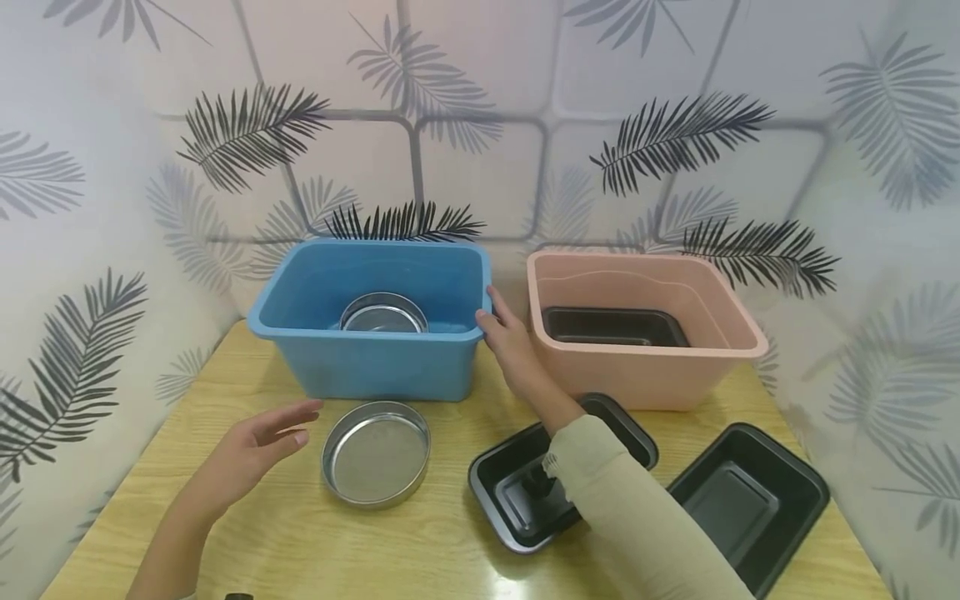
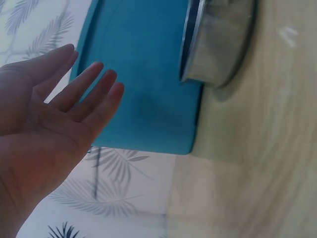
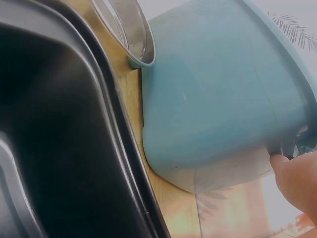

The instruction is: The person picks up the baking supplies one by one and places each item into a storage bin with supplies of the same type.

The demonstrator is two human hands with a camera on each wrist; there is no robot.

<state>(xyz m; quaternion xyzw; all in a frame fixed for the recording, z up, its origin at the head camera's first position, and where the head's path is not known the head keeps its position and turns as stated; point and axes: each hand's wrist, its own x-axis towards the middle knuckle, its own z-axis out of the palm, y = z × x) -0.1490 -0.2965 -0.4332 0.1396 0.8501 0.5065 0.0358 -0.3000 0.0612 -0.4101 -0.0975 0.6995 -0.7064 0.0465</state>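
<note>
My right hand (image 1: 512, 344) holds the right end of a blue plastic bin (image 1: 382, 367) by its rim, the thumb at the front corner. Inside that bin lies a round metal pan (image 1: 384, 312). To the left, my left hand (image 1: 258, 450) hovers with fingers extended and nothing in them, beside another round metal pan (image 1: 377, 454) on the table in front of the bin. The left wrist view shows the left palm (image 2: 47, 129) with its fingers spread, apart from the bin's wall.
A pink bin (image 1: 645, 379) with a dark rectangular pan (image 1: 611, 327) inside stands at right. Under my right forearm sit black loaf pans (image 1: 517, 500), overlapping each other. Another black pan (image 1: 738, 500) lies by the table's right edge. Patterned wall covering (image 1: 480, 167) rises behind.
</note>
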